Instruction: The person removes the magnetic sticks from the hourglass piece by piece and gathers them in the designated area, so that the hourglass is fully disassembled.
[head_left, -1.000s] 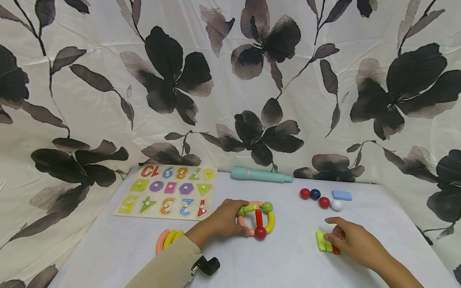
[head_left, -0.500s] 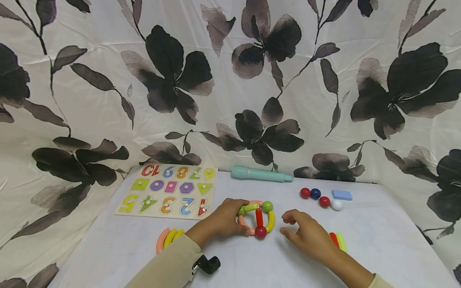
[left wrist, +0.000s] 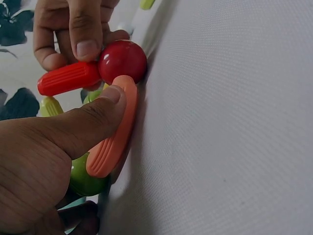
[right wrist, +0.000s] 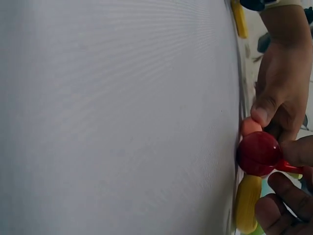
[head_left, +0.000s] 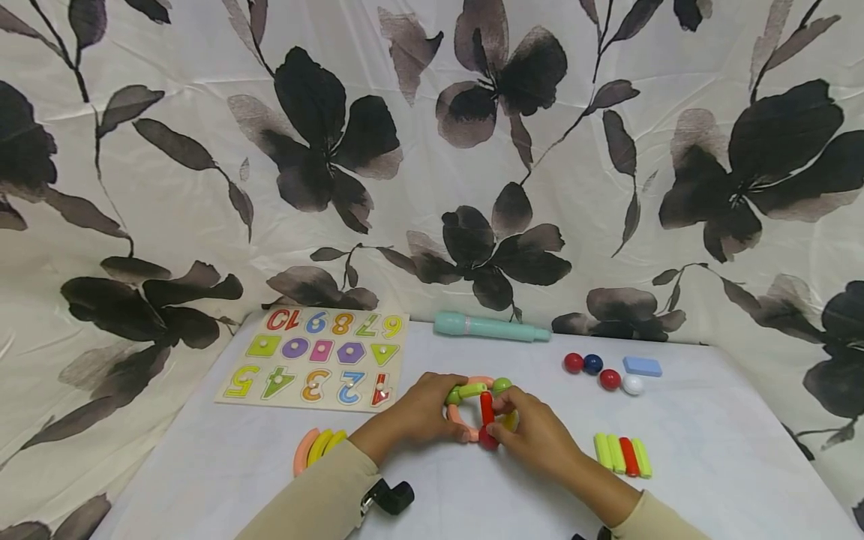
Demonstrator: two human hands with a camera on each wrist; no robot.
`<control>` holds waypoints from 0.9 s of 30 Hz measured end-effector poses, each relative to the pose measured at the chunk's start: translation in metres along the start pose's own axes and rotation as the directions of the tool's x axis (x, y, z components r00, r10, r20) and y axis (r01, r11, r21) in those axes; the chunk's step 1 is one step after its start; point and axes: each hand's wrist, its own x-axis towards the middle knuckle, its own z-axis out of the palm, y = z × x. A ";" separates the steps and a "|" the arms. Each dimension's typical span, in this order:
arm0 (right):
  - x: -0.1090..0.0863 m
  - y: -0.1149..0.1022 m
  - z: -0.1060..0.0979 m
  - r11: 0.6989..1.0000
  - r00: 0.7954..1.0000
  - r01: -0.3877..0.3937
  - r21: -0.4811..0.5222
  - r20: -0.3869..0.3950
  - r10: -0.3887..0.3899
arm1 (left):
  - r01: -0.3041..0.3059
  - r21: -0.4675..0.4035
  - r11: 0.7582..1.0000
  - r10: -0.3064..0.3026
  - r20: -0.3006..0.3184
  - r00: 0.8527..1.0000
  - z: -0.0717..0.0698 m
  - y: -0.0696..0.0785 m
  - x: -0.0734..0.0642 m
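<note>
White floral fabric (head_left: 418,180) with dark grey blooms hangs behind a white cloth-covered table (head_left: 459,502). Toward the far left lies a pale flat board (head_left: 334,369) of coloured numbers and shapes, with a teal pen-shaped stick (head_left: 491,328) beyond its right corner. The left hand (head_left: 425,409) curls round the left side of a ring-like build (head_left: 458,424) of salmon and yellow curved sticks joined by green and red balls, on the table's middle; its thumb presses a salmon stick. The right hand (head_left: 536,431) has its thumb and fingers closed on the build's ribbed red rod (head_left: 487,409), just above a glossy red ball (head_left: 489,441), though overlapping fingers make the exact contact hard to judge. Salmon and yellow curved sticks (head_left: 317,450) sit side by side near the left sleeve; four short rods (head_left: 631,457), three lime and one red, line up at right. Beyond them rest a light blue block (head_left: 643,366) and four small balls (head_left: 610,379): two red, one dark blue, one white.
</note>
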 end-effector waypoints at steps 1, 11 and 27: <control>0.001 -0.001 0.001 1.000 1.000 -0.002 -0.002 -0.001 0.002 | 0.000 0.001 1.000 0.000 -0.001 1.000 0.000 0.000 0.000; 0.003 -0.001 0.004 1.000 0.998 0.025 0.002 0.057 -0.025 | -0.017 0.012 1.000 0.017 -0.011 1.000 0.001 0.001 -0.001; -0.004 0.003 0.007 0.973 0.979 0.200 -0.115 0.058 -0.195 | -0.024 0.004 1.000 0.024 -0.016 1.000 -0.001 0.003 -0.003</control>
